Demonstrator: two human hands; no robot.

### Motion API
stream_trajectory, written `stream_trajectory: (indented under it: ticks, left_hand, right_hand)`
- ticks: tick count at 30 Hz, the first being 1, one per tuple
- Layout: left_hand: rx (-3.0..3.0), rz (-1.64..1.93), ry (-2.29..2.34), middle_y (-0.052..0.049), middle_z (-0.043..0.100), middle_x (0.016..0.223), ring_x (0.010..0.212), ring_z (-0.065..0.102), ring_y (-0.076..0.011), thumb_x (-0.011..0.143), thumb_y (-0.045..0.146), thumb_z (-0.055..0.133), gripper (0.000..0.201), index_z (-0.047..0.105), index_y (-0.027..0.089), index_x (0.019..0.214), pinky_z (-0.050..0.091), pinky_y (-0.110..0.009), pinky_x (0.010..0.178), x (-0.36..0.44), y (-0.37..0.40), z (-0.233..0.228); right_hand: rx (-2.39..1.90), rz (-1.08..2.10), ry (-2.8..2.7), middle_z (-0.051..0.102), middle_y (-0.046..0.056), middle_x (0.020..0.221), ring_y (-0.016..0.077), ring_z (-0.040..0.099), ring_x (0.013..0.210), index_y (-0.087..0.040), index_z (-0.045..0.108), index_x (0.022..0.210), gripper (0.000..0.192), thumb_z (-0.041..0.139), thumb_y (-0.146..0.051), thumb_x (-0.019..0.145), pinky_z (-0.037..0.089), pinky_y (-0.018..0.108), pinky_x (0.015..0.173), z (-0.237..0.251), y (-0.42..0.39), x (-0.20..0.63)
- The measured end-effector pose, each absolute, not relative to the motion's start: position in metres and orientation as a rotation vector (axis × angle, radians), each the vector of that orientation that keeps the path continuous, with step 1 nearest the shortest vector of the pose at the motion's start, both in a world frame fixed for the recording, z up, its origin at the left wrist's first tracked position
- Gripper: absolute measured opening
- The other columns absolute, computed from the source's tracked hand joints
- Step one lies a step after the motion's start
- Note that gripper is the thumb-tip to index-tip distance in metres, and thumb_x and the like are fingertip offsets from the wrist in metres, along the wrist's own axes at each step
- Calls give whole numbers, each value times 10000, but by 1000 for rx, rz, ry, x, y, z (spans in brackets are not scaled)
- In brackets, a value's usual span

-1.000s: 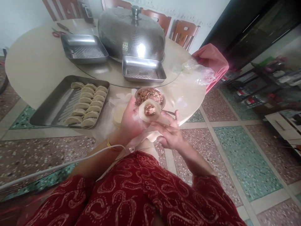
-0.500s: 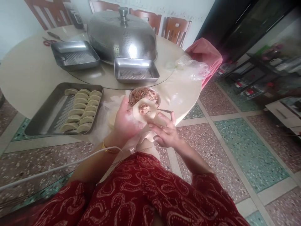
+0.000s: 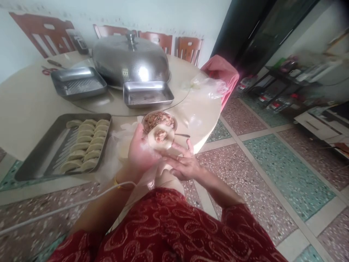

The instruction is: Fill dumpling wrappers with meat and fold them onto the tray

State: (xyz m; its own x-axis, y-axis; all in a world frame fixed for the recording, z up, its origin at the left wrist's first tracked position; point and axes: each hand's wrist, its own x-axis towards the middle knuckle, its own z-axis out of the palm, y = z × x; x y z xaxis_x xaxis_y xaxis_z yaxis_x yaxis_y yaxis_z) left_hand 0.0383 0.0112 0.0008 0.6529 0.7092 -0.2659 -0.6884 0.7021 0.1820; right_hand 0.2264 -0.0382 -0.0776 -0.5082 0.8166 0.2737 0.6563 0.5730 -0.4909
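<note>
On the fingers of my left hand (image 3: 141, 153) rests a round dumpling wrapper (image 3: 167, 143), with a lump of meat filling (image 3: 160, 135) in its middle. My right hand (image 3: 185, 165) is beside it, palm turned up and fingers stretched out; its fingertips are at the wrapper's lower right edge and my left fingers. Whether they press on the wrapper I cannot tell. Just behind stands a bowl of minced filling (image 3: 158, 119), with a thin utensil handle (image 3: 183, 135) showing at its right. Pale wrappers (image 3: 122, 148) on plastic lie partly hidden behind my left hand.
Left on the round table is a metal tray (image 3: 43, 156) with rows of folded dumplings (image 3: 86, 139). Farther back are two metal trays (image 3: 79, 85) (image 3: 148, 96), a large domed steel lid (image 3: 131, 62) and scissors (image 3: 47, 71). A white cable (image 3: 68, 205) crosses my left wrist.
The view has tilted up and shifted, so the table things appear lower and farther left. My right fingers have come closer to my left hand. The filled wrapper stays on my left hand.
</note>
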Motion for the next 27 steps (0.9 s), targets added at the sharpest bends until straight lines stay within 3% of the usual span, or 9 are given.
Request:
stream_trajectory:
  ticks: [2,4,8,10,12,14,20,24,27]
  left_hand:
    - [73,778,312,-173,734,1040,1104,674,-334,957,629,259,708,620,99,1257,504,-512,997,37,12,-4]
    - [94,762,309,-194,731,1061,1081,685,-331,971,589,263,695,639,68,1236,530,-479,963,34,14,-9]
    - [136,791,289,-187,728,1122,1057,698,-314,986,562,239,680,666,90,1226,559,-437,915,28,18,-12]
    - [134,781,242,-175,732,1126,1082,690,-313,976,574,280,656,670,113,1233,541,-438,956,26,16,-11]
    - [110,758,210,-170,729,1138,1102,682,-309,968,581,310,643,656,126,1263,524,-434,987,27,10,-8]
    - [78,747,219,-175,714,1173,1117,675,-312,969,585,305,656,613,125,1320,512,-444,999,29,3,-6]
    - [44,765,355,-171,700,1199,1102,677,-296,985,581,273,681,500,109,1420,482,-449,1024,26,-22,-15]
    - [0,864,406,-150,711,1192,1108,678,-279,984,581,290,658,544,119,1378,501,-401,1000,3,-36,-18]
    - [-45,938,426,-154,712,1195,1111,681,-285,985,564,310,646,545,104,1373,519,-394,989,-14,-42,-16]
  right_hand:
    - [-1066,337,-2389,570,-69,1447,351,445,1414,-495,409,1438,625,584,-618,851,63,692,1231,-73,-38,221]
    - [-1012,301,-2388,567,-62,1450,333,464,1404,-469,420,1442,575,528,-588,890,130,669,1236,-67,-38,218]
    - [-901,253,-2079,752,-23,1166,304,568,1312,-438,556,1328,420,466,-504,923,191,653,1227,-53,-40,217]
    - [-909,388,-1826,773,22,1084,287,636,1222,-376,582,1294,383,439,-477,954,302,643,1178,-44,-44,217]
    - [-949,663,-1537,772,57,1047,262,703,1086,-311,600,1252,390,423,-512,968,471,568,1057,-35,-48,215]
    - [-973,934,-1303,778,69,972,250,734,968,-267,615,1209,434,432,-567,954,556,490,923,-30,-50,213]
    - [-1085,1212,-1181,791,84,952,239,733,919,-234,624,1196,451,437,-564,950,569,396,760,-45,-56,217]
    - [-1169,1028,-1397,781,39,1003,207,717,973,-287,578,1267,361,441,-468,986,551,416,885,-52,-31,216]
    - [-1118,692,-1894,755,60,1105,228,664,1118,-265,619,1238,310,497,-366,972,490,472,1014,-40,19,181]
